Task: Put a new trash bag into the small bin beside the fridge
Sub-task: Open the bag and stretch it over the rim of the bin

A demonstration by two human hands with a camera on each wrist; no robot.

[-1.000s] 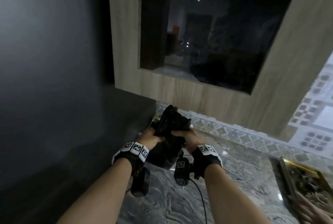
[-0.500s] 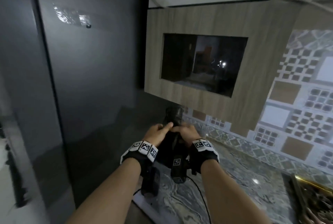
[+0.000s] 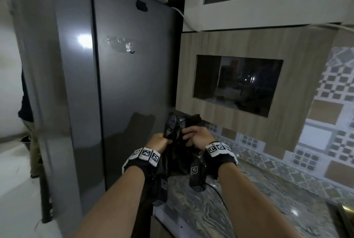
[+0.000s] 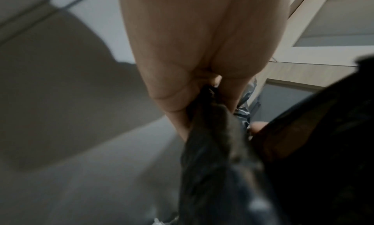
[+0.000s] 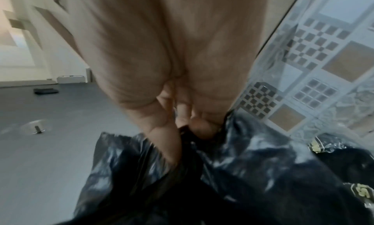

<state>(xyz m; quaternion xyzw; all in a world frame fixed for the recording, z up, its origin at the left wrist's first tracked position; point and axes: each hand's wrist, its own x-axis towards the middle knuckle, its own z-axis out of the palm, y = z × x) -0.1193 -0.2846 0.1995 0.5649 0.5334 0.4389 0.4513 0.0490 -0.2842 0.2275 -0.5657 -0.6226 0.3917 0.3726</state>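
Note:
A crumpled black trash bag (image 3: pixel 180 130) hangs between my two hands above the marble counter (image 3: pixel 210 211), close to the grey fridge (image 3: pixel 124 88). My left hand (image 3: pixel 164 139) grips a bunched part of the bag (image 4: pixel 212 121) on its left side. My right hand (image 3: pixel 188 136) pinches the plastic (image 5: pixel 232 156) on the right, fingers curled into the folds. The bag's lower part drapes down between my wrists. No bin shows in any view.
A wooden panel (image 3: pixel 239 128) with a dark recess stands behind the bag, and a patterned tile wall (image 3: pixel 325 122) lies to the right. The counter's white edge (image 3: pixel 168 220) sits beside the fridge. A gold tray (image 3: pixel 346 212) is at far right. Someone stands past the fridge (image 3: pixel 28 122).
The head view has risen and drawn back, so the whole fridge side now shows. Both hands keep hold of the bag and have parted slightly, spreading its top.

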